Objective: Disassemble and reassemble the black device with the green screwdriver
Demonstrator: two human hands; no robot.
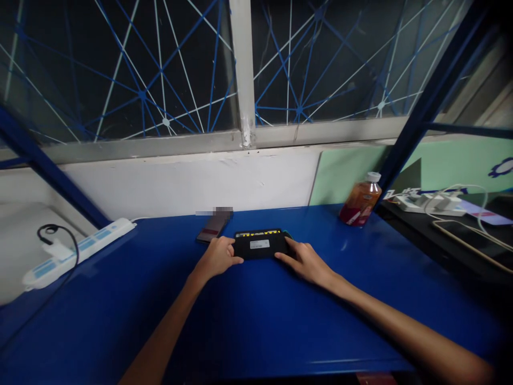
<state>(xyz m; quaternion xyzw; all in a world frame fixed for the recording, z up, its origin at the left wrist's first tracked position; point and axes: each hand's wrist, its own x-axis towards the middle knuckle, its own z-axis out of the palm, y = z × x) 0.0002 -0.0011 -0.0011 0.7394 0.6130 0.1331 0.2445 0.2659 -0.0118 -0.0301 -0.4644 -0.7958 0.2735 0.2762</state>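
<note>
A flat black rectangular case [245,251] with a white label and a yellow-and-black striped strip along its top edge is held in the middle of the blue table. My left hand [219,255] grips its left end, thumb on the near side. At the right end, my right hand [303,261] is closed on it in the same way. I cannot make out what kind of case it is. A dark flat object [211,226], partly blurred out, lies just beyond my left hand. Something greenish shows behind the case's right end, mostly hidden.
To the left on the blue table [248,321], a white power strip [86,251] has a black cable plugged in. At the back right stands a bottle of reddish-brown drink [362,200]. Past a blue frame post, a black surface carries a phone [473,238] and white cables.
</note>
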